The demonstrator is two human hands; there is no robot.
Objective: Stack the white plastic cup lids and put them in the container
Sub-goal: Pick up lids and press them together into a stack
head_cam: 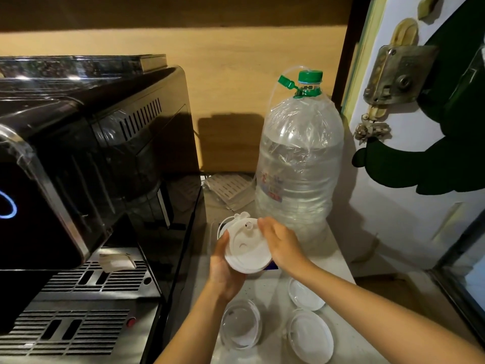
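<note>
A stack of white plastic cup lids is held between both hands above the counter. My left hand cups it from below and the left. Fingers of my right hand press against its right edge. Another white lid peeks out just behind the stack. Three more lids lie on the counter nearer me: one white lid at right, another white lid below it, and a clear-looking lid at left. No container can be clearly made out.
A black coffee machine with a metal drip tray fills the left. A large clear water bottle with a green cap stands behind the hands. A white door with a lock closes off the right. The pale counter is narrow.
</note>
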